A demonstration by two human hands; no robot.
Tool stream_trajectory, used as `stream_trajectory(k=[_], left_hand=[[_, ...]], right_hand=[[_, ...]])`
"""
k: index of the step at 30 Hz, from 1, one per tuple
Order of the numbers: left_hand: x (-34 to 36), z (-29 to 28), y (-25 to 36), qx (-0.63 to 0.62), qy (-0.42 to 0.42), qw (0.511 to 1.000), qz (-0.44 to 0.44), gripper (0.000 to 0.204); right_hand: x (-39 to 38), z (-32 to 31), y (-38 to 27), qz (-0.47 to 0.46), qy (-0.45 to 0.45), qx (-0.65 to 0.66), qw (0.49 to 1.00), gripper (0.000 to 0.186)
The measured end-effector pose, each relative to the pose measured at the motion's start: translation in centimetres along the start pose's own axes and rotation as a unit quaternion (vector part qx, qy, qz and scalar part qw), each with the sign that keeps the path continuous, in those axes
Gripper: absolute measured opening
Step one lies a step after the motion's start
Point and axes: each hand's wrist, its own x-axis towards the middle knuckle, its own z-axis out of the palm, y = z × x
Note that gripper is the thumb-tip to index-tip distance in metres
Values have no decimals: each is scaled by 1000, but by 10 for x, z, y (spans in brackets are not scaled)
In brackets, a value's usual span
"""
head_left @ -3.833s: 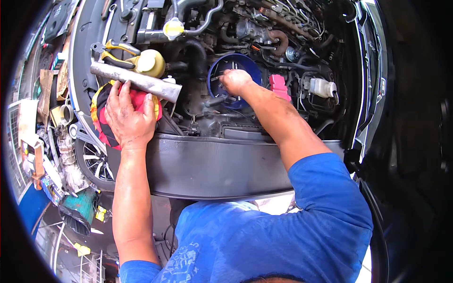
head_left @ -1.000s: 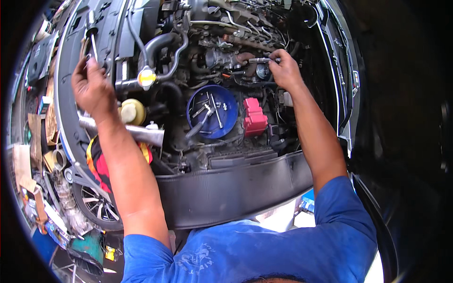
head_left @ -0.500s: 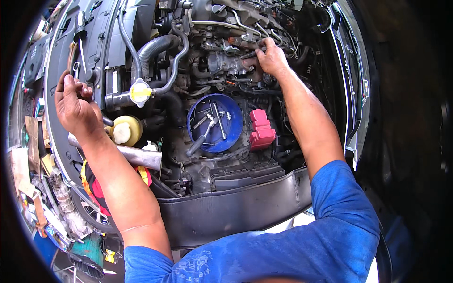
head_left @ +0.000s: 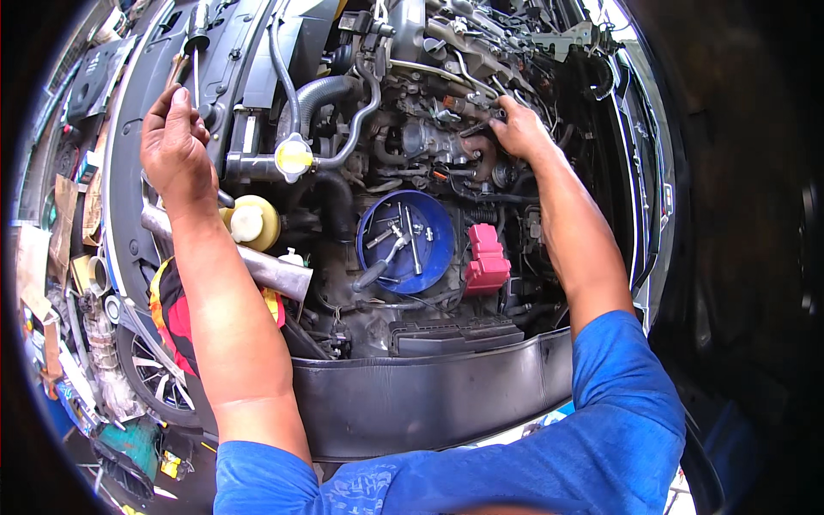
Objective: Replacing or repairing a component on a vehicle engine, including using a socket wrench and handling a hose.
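My left hand [head_left: 178, 146] is raised over the left fender, thumb and fingers drawn together. Its fingertips meet the lower end of a brown-handled tool [head_left: 177, 70], and what they pinch is hidden. Beside that tool lies a screwdriver [head_left: 197, 41] with a black handle. Across the engine [head_left: 429, 142], my right hand [head_left: 519, 129] is closed at a dark rod-shaped piece [head_left: 474, 130] among the metal pipes; the fingers hide part of it. Between my arms sits a blue round bowl [head_left: 446, 266] holding a ratchet [head_left: 378, 269], sockets and extension bars.
A red plastic cover [head_left: 487, 262] stands right of the bowl. Left of it are a yellowish reservoir [head_left: 266, 225], a silver tube [head_left: 279, 273] and a yellow-capped radiator neck [head_left: 294, 158]. The black front bumper [head_left: 429, 403] crosses before me. Boxes and parts clutter the floor at left.
The whole view has shifted, so the engine bay appears farther right and lower. My left hand has moved up toward the brown-handled tool. My right hand stays at the same engine spot.
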Motion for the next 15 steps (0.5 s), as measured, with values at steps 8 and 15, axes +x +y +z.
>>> stream_trajectory(k=[8, 15], left_hand=[[-1, 3, 1, 0, 2, 1000, -18, 22], [-3, 3, 2, 12, -15, 1000, -12, 20]], right_hand=[[1, -6, 13, 32, -32, -61, 997, 39], [4, 1, 22, 25, -19, -40, 999, 35]])
